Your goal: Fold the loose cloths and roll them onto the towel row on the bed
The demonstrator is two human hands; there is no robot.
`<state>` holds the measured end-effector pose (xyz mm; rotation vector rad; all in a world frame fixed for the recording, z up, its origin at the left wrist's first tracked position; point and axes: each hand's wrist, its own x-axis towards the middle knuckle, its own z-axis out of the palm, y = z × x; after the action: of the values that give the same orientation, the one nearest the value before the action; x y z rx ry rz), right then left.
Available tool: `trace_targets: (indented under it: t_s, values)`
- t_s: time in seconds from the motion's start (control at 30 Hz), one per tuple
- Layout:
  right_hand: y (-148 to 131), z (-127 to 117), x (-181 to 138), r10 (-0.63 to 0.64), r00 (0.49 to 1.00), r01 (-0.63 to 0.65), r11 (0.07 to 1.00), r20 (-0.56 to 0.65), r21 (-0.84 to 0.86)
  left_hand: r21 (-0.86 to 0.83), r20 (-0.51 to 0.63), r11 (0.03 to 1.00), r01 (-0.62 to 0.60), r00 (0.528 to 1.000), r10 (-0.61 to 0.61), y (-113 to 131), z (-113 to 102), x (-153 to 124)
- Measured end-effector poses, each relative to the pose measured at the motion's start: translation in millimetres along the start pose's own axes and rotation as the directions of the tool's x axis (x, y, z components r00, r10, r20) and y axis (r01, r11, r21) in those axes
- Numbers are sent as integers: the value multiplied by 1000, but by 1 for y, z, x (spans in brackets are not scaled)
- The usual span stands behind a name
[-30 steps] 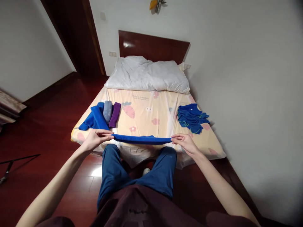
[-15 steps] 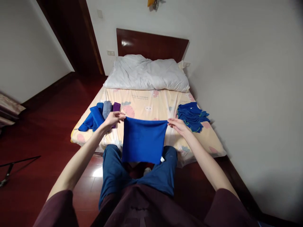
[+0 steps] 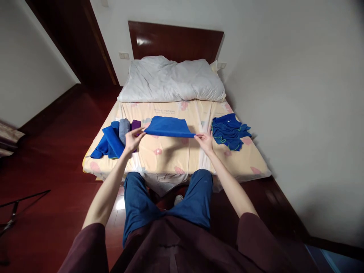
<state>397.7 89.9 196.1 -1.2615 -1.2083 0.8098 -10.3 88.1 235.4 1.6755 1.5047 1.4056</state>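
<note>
A blue towel [image 3: 167, 126] is stretched between my two hands over the middle of the bed, its free part swung out toward the headboard. My left hand [image 3: 133, 139] pinches one near corner, close to the rolled cloths. The other near corner is pinched in my right hand [image 3: 205, 142]. Left of the towel lie rolled blue towels [image 3: 112, 141], a grey roll [image 3: 124, 131] and a purple roll [image 3: 136, 125]. To the right is a crumpled heap of blue cloths [image 3: 229, 132] with green edging.
Under the cloths is a bed with a patterned sheet [image 3: 159, 161]. A white quilt [image 3: 173, 79] lies bunched against the brown headboard [image 3: 176, 40]. A wall [image 3: 298, 94] runs along the right. A thin black stand leg [image 3: 17, 204] is on the floor at left.
The towel has swung from hanging down before my legs to lying outstretched away from me above the bed. My hands have risen slightly forward, still pinching its corners. The view has shifted slightly.
</note>
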Motion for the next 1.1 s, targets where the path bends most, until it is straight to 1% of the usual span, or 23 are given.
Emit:
trace_targets:
  t_s: [0.07,0.1,0.13,0.17,0.2,0.23,0.27,0.3,0.37,0.43,0.53,0.63,0.77,0.87,0.97,1.1]
  values:
    - [38,12,-33,137,990,-136,990,31,-27,51,59,991,125,990,-128,-37,12,-35]
    - [57,18,-50,214,976,-212,976,46,-41,70,77,976,205,975,-210,-55,19,-55]
    - [75,24,-68,296,954,-294,955,42,-47,73,64,954,291,953,-296,-72,27,-74]
    - [91,30,-84,386,921,-384,922,42,-44,72,89,921,382,917,-388,-88,33,-94]
    - [106,35,-99,472,880,-471,881,42,-36,69,98,877,475,872,-479,-102,40,-111]
    - [118,38,-111,535,844,-535,845,36,-23,81,103,836,542,830,-548,-114,45,-127]
    - [129,40,-120,577,816,-577,816,30,-9,93,104,812,577,805,-584,-125,50,-139]
    - [137,41,-127,601,799,-601,799,21,3,109,93,793,599,788,-608,-134,53,-147]
    - [147,41,-132,613,790,-613,790,6,14,142,71,781,608,781,-621,-147,58,-154]
    - [152,38,-129,620,784,-620,784,0,6,165,61,776,608,779,-624,-155,62,-151]
    - [155,35,-124,634,774,-634,773,-8,-20,163,72,785,598,786,-614,-160,63,-146]
    - [155,30,-123,641,767,-641,765,-21,-63,156,78,804,574,805,-589,-163,61,-150]
    - [155,21,-122,664,748,-657,737,-10,-157,184,73,834,520,839,-539,-167,51,-165]
    - [153,18,-122,684,729,-659,713,30,-239,228,101,847,480,854,-511,-168,44,-173]
    - [150,18,-122,693,718,-642,696,65,-322,278,137,847,453,854,-502,-169,42,-175]
    - [144,19,-123,699,711,-603,666,84,-439,346,182,835,428,842,-507,-167,41,-173]
